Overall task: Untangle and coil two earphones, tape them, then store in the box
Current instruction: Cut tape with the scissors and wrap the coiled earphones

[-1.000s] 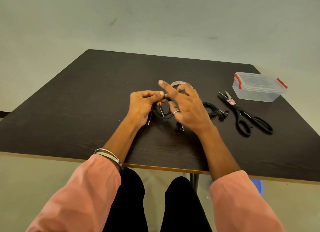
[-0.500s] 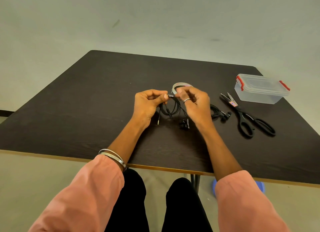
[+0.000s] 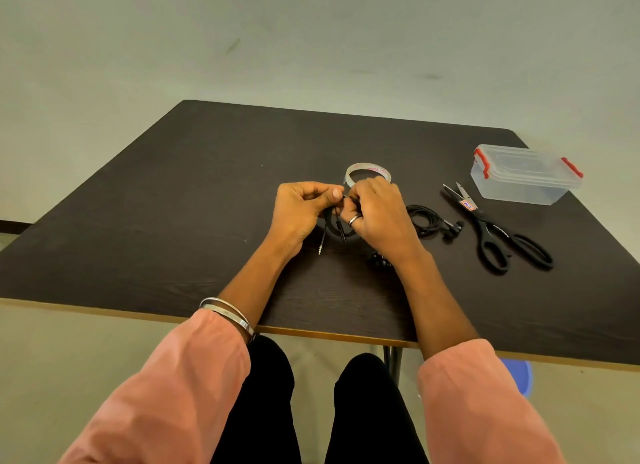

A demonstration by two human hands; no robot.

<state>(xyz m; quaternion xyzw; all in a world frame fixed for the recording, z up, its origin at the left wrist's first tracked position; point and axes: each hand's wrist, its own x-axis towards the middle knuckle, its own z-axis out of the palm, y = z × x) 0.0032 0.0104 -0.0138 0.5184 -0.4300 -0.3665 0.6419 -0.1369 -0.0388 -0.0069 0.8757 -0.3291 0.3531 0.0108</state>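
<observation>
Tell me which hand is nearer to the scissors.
Right. The right hand sits just left of the scissors, with the second earphone between; the left hand lies farther left.

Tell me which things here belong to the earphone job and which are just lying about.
For the job:
held earphone, gripped by left hand and right hand
coiled earphone
tape
scissors
box, lid on

Just lying about:
blue stool under the table
</observation>
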